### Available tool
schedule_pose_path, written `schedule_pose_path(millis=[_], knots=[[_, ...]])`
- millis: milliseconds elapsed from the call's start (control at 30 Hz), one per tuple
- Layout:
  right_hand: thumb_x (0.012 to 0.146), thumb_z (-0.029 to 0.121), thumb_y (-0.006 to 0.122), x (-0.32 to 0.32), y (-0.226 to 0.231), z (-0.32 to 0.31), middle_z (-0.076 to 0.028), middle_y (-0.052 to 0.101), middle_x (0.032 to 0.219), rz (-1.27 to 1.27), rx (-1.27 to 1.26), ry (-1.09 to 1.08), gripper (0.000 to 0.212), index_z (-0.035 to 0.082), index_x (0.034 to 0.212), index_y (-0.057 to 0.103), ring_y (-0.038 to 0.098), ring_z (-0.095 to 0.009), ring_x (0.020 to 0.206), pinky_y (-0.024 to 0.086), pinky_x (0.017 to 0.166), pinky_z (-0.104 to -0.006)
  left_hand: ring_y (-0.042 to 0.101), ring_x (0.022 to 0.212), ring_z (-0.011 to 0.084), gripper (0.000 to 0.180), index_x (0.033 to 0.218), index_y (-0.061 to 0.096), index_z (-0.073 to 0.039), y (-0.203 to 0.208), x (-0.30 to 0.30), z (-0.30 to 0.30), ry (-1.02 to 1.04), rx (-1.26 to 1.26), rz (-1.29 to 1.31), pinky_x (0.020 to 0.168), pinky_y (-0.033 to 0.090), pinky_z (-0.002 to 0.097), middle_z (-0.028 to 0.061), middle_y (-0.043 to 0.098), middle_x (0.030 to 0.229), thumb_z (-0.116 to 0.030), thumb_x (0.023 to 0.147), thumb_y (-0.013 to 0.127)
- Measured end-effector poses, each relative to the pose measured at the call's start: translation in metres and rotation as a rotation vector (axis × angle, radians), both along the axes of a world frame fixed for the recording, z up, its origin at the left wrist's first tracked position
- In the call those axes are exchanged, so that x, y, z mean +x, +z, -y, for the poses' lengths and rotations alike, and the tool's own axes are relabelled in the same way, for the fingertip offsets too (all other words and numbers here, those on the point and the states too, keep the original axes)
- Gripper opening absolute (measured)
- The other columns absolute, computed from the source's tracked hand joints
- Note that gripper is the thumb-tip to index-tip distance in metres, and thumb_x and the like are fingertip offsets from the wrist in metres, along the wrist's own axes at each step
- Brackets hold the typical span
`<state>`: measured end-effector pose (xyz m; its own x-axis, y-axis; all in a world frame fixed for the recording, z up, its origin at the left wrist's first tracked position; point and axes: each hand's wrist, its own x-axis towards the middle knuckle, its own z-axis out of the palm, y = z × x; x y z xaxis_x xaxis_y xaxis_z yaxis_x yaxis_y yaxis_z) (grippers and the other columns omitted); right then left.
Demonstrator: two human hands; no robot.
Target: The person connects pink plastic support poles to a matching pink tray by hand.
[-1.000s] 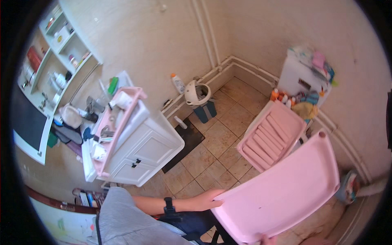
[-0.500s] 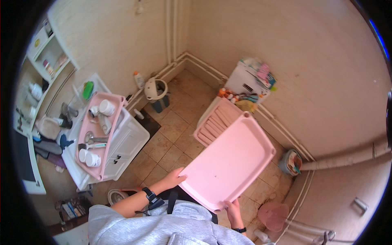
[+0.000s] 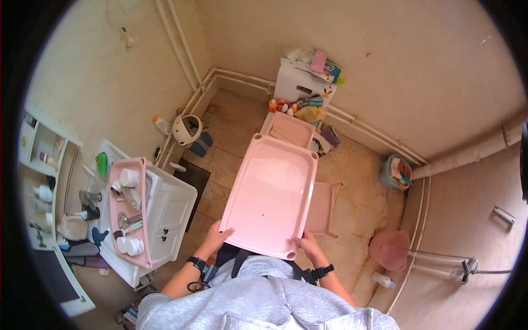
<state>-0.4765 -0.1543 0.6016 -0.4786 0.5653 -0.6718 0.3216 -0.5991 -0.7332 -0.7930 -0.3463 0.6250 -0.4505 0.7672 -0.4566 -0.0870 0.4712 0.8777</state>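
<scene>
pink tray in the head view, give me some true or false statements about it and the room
1. Both hands grip the big pink tray at its near edge: left hand, right hand. True.
2. The tray is loaded with bottles. False: its inside is bare.
3. A second pink tray with jars lies on the white cabinet. True.
4. The pink basket sits on the cabinet. False: it stands on the floor, at the person's right.
5. Both wrists are bare. False: each wears a dark band.

Plain pink tray [image 3: 269,198]; white cabinet [image 3: 168,212]; seemingly beige floor tiles [image 3: 231,143].
</scene>
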Motion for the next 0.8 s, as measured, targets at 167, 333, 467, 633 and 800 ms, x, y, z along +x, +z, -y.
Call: schedule_pose_path(millis=[167,333,467,633,800], knots=[[0.090,0.000,0.065,-0.047,-0.004,-0.028,-0.009,0.067,0.120,-0.034,0.068,0.082,0.045,-0.002,0.133,0.055,0.064,-0.018,0.100,0.054,0.080,-0.0317,0.066,0.094,0.0148,0.033,0.121,0.062,0.005,-0.005,-0.049,-0.015,0.026,0.028,-0.061,0.084,0.054,0.0318,0.0102,0.071,0.105,-0.011,0.093,0.065],[0.092,0.004,0.069,-0.128,0.042,-0.042,-0.006,0.066,0.116,-0.061,0.185,-0.014,0.045,-0.001,0.134,0.053,0.062,-0.017,0.102,0.051,0.091,-0.0327,0.064,0.087,0.0139,0.027,0.111,0.065,0.005,0.029,-0.113,-0.041,0.157,0.200,-0.091,0.078,0.053,0.0321,0.0084,0.069,0.094,-0.016,0.093,0.066],[0.092,0.003,0.069,-0.226,0.084,-0.058,-0.008,0.061,0.123,-0.211,0.343,0.101,0.049,-0.001,0.137,0.049,0.058,-0.018,0.111,0.043,0.102,-0.0336,0.063,0.088,0.0115,0.029,0.116,0.063,0.004,0.066,-0.153,-0.002,0.356,0.219,-0.171,0.076,0.053,0.0300,0.0055,0.069,0.096,-0.016,0.095,0.066],[0.093,0.017,0.072,-0.338,0.139,-0.057,-0.009,0.057,0.132,-0.225,0.119,0.534,0.065,0.000,0.147,0.040,0.055,-0.022,0.123,0.043,0.108,-0.0374,0.063,0.086,0.0116,0.028,0.116,0.064,0.004,0.122,-0.152,0.084,0.801,0.282,-0.222,0.076,0.053,0.0292,0.0053,0.069,0.098,-0.015,0.096,0.067],[0.099,0.040,0.066,-0.429,0.156,-0.021,-0.008,0.056,0.132,-0.625,0.041,0.712,0.066,0.001,0.146,0.041,0.054,-0.020,0.123,0.042,0.109,-0.0395,0.065,0.087,0.0103,0.028,0.116,0.065,0.005,0.180,-0.154,0.212,0.977,0.039,-0.205,0.075,0.054,0.0276,0.0035,0.069,0.099,-0.008,0.091,0.068]])
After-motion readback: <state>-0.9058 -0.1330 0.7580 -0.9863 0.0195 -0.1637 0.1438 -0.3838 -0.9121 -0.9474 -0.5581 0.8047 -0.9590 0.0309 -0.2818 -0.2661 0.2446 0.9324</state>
